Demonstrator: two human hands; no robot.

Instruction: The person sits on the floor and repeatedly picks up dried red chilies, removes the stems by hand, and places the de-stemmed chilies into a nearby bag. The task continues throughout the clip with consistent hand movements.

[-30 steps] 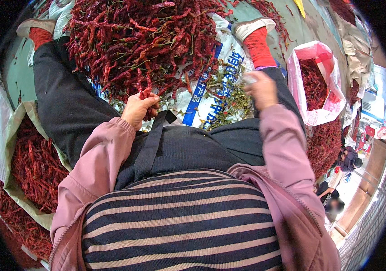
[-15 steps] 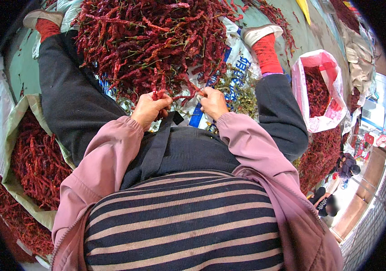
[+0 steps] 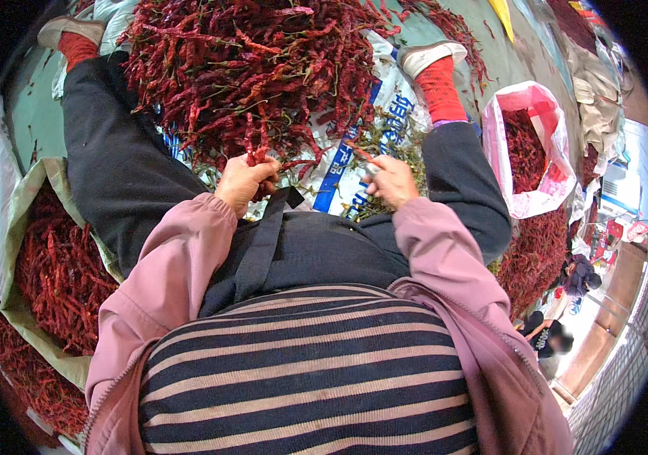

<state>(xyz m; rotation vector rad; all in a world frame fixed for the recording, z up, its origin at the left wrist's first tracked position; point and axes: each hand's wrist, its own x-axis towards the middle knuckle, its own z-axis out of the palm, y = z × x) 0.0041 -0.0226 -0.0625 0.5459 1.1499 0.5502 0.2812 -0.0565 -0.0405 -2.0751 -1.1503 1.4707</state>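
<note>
My left hand [image 3: 246, 180] is closed on dried red chillies [image 3: 258, 155] at the lower edge of a big chilli pile [image 3: 248, 68] between my legs. To its right, my right hand [image 3: 387, 180] is closed round a small pale object [image 3: 373, 170], too small to name, and a red chilli [image 3: 358, 149] sticks out from it. Under and beside that hand, cut green stems and bits [image 3: 394, 144] lie heaped on a printed white and blue sack [image 3: 324, 191].
An open sack of chillies [image 3: 73, 334] stands at the left, a pink and white one [image 3: 502, 102] at the right, with more chillies [image 3: 529, 258] below it. My shoes [image 3: 426, 57] flank the pile. Two people [image 3: 578, 273] are at the far right.
My right hand came left to beside my left hand, then moved back a little to the right with a chilli at it. My left hand keeps hold of chillies.
</note>
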